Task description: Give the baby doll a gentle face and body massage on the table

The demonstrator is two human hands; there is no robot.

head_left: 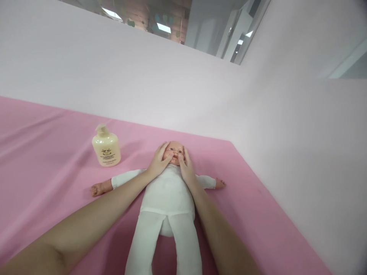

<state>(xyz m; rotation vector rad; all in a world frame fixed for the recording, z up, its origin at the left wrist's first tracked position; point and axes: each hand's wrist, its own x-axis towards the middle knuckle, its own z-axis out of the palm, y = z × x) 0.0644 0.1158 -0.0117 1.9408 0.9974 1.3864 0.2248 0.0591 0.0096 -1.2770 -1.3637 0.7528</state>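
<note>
A baby doll [169,191] in white cloth lies on its back with its arms stretched out sideways. My left hand [157,162] cups the left side of its head, the thumb resting on the cheek near the mouth. From the other side, my right hand [187,166] holds the head in the same way, its thumb also beside the mouth. The doll's eyes and forehead show between my hands. Parts of its cheeks and the sides of its head are hidden by my fingers.
A pale yellow pump bottle [107,151] stands upright to the left of the doll's head. Beneath everything spreads a pink cloth [243,214], creased on the left. A white wall [137,84] rises behind and to the right, with a window [166,23] above.
</note>
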